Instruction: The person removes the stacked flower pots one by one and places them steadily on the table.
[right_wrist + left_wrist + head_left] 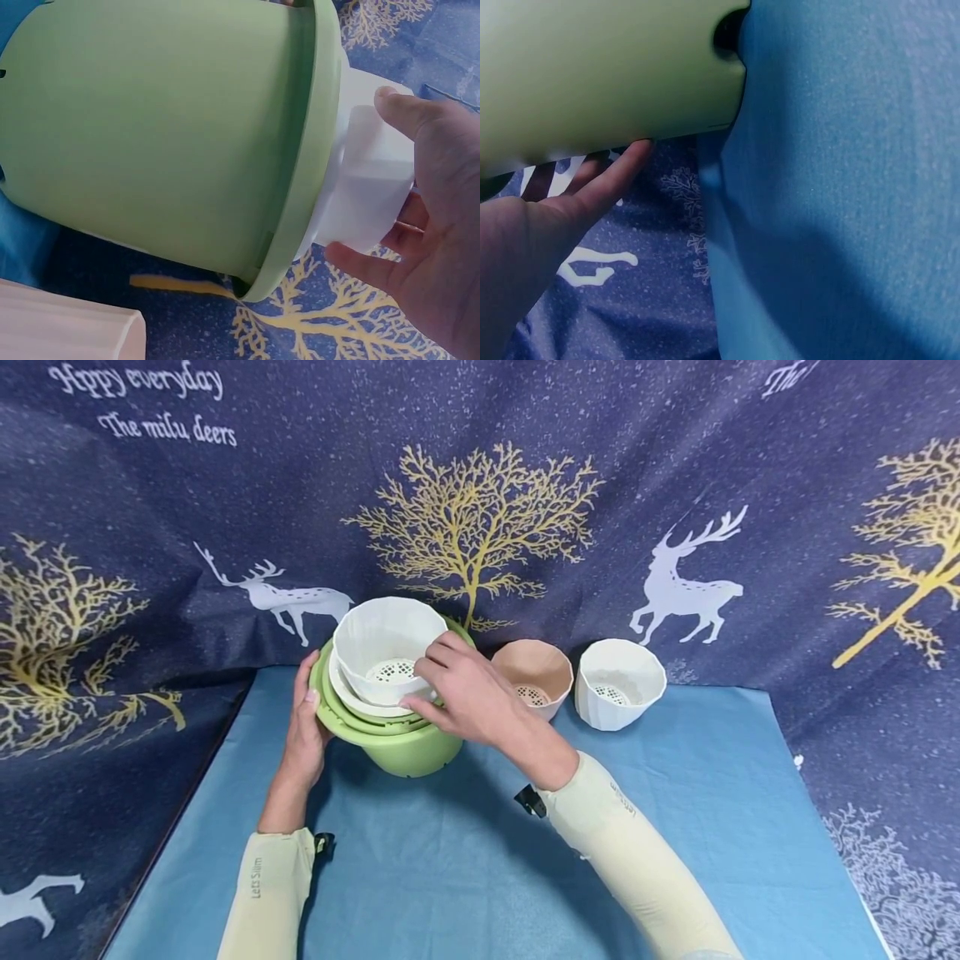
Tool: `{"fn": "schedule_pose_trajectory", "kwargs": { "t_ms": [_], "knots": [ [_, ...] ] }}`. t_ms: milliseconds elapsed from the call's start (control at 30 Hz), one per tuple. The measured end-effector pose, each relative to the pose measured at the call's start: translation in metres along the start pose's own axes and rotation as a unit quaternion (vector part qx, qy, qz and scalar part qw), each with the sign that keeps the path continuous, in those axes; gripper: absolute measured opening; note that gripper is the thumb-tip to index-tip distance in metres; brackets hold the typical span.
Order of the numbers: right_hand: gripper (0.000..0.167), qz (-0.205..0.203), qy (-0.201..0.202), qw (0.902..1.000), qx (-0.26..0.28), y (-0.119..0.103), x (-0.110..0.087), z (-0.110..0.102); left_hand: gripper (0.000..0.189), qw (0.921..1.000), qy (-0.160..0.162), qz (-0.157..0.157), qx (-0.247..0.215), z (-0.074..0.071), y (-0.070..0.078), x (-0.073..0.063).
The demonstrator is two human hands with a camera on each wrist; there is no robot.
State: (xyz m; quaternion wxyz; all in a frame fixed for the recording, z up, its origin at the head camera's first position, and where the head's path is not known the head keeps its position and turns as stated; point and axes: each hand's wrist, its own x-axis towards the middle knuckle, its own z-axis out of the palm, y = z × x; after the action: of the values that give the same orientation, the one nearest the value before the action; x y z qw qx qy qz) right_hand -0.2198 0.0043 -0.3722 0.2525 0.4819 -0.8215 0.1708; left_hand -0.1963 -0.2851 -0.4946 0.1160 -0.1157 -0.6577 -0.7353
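Observation:
A large green flowerpot [412, 753] stands tilted on the table at left of centre, with another green rim and a white rim [351, 693] nested inside it. On top sits a white flowerpot [375, 639] with a perforated bottom. My left hand [303, 731] holds the green pot from its left side, thumb by the rim; in the left wrist view its fingers [619, 176] lie along the outer wall. My right hand [468, 685] grips the right side of the top white pot. The right wrist view shows the thumb on that pot's outer wall [371, 172], which sticks out above the green rim.
Right of the stack stand a pinkish-brown flowerpot [536, 664], partly behind my right hand, and a white flowerpot [618, 714], both with perforated bottoms. A blue cloth [465, 877] covers the table. Behind it hangs a dark blue fabric [525, 410] printed with deer and trees.

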Motion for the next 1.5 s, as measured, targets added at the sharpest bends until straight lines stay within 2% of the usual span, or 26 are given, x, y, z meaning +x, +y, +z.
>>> {"fn": "schedule_pose_trajectory", "kwargs": {
  "t_ms": [267, 900, 1500],
  "knots": [
    [0.03, 0.007, 0.026, 0.9996, 0.005, 0.0, 0.0, -0.001, 0.057, 1.0, 0.002, 0.0, -0.002, 0.001, -0.001, -0.001],
    [0.029, -0.007, 0.092, 0.9955, 0.021, -0.002, 0.0, -0.011, 0.056, 1.0, 0.007, 0.0, 0.004, 0.002, 0.001, -0.002],
    [0.028, -0.01, 0.124, 0.9915, 0.039, -0.002, -0.003, -0.016, 0.056, 1.0, 0.01, 0.001, 0.0, 0.003, 0.001, -0.001]
  ]
}}
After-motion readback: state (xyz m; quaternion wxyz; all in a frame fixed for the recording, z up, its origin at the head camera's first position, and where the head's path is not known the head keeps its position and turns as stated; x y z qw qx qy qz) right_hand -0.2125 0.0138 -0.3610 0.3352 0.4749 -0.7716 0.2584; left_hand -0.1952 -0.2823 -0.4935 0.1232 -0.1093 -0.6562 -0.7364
